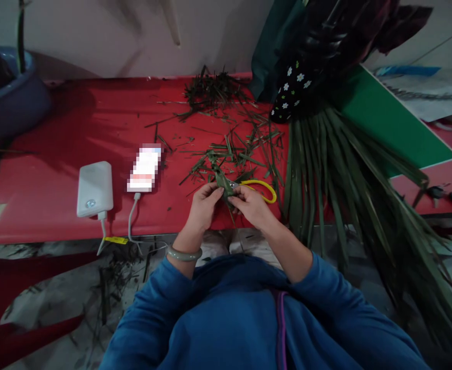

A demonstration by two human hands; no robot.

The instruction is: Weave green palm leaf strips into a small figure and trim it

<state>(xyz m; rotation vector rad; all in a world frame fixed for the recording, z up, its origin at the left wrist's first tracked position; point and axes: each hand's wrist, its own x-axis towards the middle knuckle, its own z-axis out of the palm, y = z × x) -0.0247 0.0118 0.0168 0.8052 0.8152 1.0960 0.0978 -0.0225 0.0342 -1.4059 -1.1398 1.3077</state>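
Observation:
My left hand (205, 204) and my right hand (252, 204) meet over the front edge of the red table (75, 123). Both pinch a small folded piece of green palm leaf (223, 186) between their fingertips. Just behind my right hand lie scissors with yellow handles (263, 188) on the table. A pale bangle sits on my left wrist. Blue sleeves cover both forearms.
Leaf trimmings (233, 149) litter the table behind my hands. A bundle of long palm leaves (326, 169) hangs over the edge at right. A white power bank (94, 188) and a cabled phone (145, 168) lie at left. A blue basin (10, 97) stands far left.

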